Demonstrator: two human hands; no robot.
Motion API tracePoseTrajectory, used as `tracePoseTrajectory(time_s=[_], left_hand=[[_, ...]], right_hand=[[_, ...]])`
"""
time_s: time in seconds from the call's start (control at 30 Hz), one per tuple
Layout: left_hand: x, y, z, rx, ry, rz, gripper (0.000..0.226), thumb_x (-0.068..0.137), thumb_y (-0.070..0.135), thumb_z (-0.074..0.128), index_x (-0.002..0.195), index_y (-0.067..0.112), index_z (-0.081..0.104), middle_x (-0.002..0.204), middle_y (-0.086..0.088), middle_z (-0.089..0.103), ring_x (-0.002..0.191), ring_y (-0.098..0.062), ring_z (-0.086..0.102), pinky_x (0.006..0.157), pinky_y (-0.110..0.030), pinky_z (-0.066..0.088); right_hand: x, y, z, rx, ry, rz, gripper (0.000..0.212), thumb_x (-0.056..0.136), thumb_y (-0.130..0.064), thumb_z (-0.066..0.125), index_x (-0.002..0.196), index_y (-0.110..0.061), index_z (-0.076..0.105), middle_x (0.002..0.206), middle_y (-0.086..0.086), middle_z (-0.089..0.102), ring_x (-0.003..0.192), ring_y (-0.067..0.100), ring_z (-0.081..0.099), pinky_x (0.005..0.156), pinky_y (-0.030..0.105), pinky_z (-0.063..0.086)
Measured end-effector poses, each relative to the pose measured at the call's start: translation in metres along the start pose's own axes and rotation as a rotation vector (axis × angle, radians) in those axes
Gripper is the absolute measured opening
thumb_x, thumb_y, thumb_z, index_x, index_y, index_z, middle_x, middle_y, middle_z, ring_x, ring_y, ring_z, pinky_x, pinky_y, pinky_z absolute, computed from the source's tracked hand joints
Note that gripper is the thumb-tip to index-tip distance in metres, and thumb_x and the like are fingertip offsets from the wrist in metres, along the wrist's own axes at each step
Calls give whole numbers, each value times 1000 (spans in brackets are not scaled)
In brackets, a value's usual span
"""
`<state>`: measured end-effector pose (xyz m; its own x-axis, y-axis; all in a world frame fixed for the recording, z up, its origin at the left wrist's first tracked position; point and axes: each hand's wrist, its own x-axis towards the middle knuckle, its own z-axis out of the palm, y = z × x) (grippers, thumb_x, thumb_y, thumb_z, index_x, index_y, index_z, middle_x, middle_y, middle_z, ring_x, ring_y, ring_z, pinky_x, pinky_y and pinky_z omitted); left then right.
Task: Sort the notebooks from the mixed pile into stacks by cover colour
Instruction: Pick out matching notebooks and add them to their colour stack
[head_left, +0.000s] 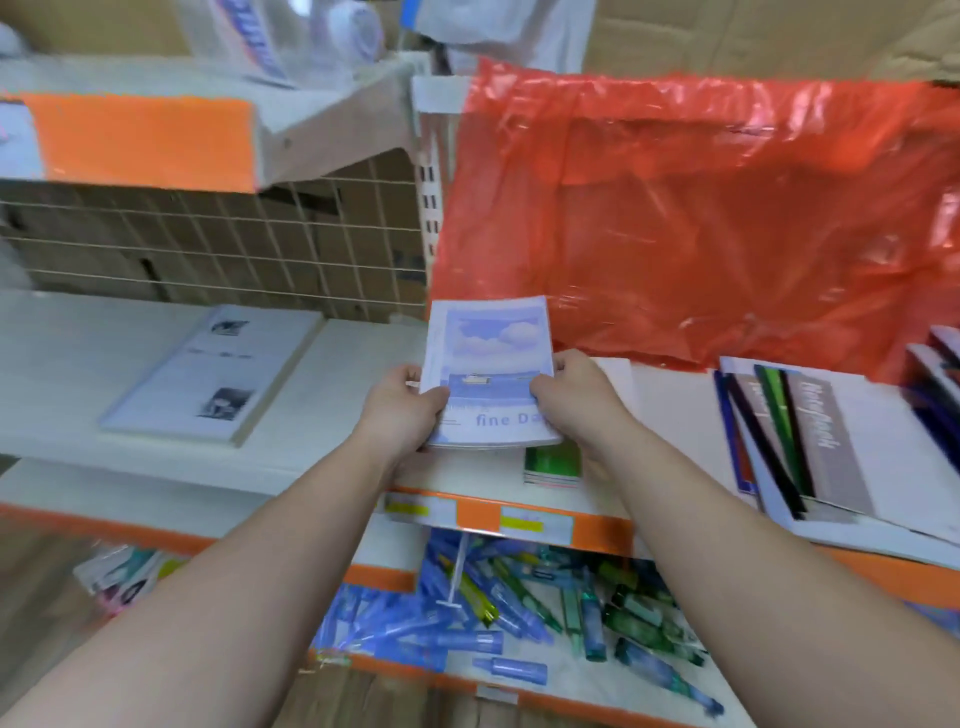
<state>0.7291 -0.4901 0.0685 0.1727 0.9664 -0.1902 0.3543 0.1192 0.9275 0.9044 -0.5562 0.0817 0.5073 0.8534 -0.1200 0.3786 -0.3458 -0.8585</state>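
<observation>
Left hand (410, 401) & right hand (567, 395) grip pale-blue cloud-print paper notebooks (488, 358) by both side edges above white shelf (353, 374); green notebook (553, 461) underneath mostly hidden, no. in stack unclear, edges blurred

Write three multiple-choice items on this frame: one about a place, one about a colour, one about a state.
1. The white notebook lies
A. on the shelf, left of the hands
B. on the shelf, right of the hands
C. in the hands

2. The held notebook has a cover that is mostly
A. green
B. pale blue
C. orange

3. The held notebook is gripped by
A. the left hand and the right hand
B. the left hand alone
C. neither hand

Answers:
1 A, it rests flat on the shelf beyond the left forearm.
2 B, its sky-and-cloud print is pale blue.
3 A, each hand clasps one side edge.
</observation>
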Motion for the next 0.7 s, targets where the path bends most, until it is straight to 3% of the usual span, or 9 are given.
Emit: tracePoseTrajectory(time_s=[0.13,0.23,0.33,0.47,0.6,0.7], left_hand=[[27,-25,-51,158,52,-2,13,89,23,63,97,14,59,95,-13,68,86,-34,68,74,-46,59],[46,-45,-73,331,54,8,18,89,26,62,96,10,60,90,-16,68,84,-37,67,75,-50,58],[61,-58,-88,467,26,24,23,90,28,62,97,7,60,89,-16,68,84,-37,66,76,-44,55],[78,-71,-99,579,-16,52,25,91,29,62,96,4,59,97,-15,65,92,-35,61,71,-35,45],[93,-76,-102,631,-73,72,26,93,30,59,83,11,44,99,-18,60,88,-35,56,65,-33,36],[100,-77,-102,672,-99,93,26,94,31,58,87,11,44,102,-19,60,83,-32,52,66,-32,35]], right_hand=[[-1,-26,54,-75,-75,-35,15,87,-10,51,80,-19,59,82,-2,66,78,22,63,59,22,43],[7,-27,91,-139,-98,10,9,89,-15,52,94,-15,59,95,7,66,87,29,64,65,26,43],[12,-23,119,-199,-96,85,23,92,-19,53,110,-7,57,112,15,64,100,33,61,71,27,41],[18,-18,141,-254,-96,138,25,95,-22,52,113,-5,53,116,16,60,101,32,58,71,28,38],[26,-17,151,-306,-74,162,27,96,-25,54,112,-4,52,114,16,60,97,31,56,71,29,38],[28,-18,155,-346,-55,169,28,97,-27,54,112,-3,51,115,16,59,96,30,55,72,29,38]])
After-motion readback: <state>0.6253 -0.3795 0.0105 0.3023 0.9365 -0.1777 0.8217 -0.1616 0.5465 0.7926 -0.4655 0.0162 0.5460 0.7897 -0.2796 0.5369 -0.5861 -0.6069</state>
